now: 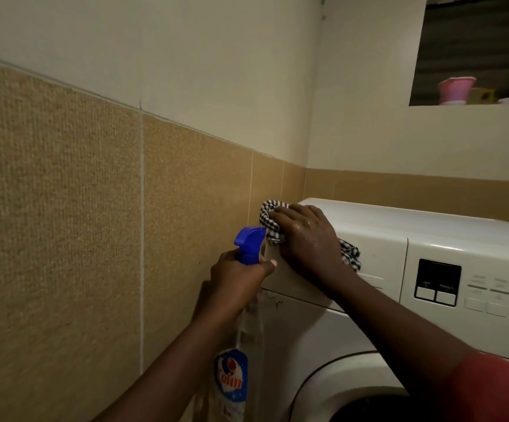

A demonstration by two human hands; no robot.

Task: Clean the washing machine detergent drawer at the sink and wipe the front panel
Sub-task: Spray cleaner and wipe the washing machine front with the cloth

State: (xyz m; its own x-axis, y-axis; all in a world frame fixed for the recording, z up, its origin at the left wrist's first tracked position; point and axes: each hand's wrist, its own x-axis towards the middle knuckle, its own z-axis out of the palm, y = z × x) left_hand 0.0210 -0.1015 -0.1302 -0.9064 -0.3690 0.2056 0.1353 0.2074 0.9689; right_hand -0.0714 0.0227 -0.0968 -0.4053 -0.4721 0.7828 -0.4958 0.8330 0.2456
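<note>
Meanwhile, left hand (238, 278) grips a "Colin" spray bottle (232, 373) (blue trigger), right hand (305, 236) clutching checked cloth (270, 211) against washing machine (399, 239).

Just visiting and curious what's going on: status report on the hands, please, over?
Left hand grips spray bottle. Right hand holds cloth on washer corner. Nothing in the way.

We've just got the one head cam, facing forward, close up on the washing machine (378, 239) top corner.
</note>
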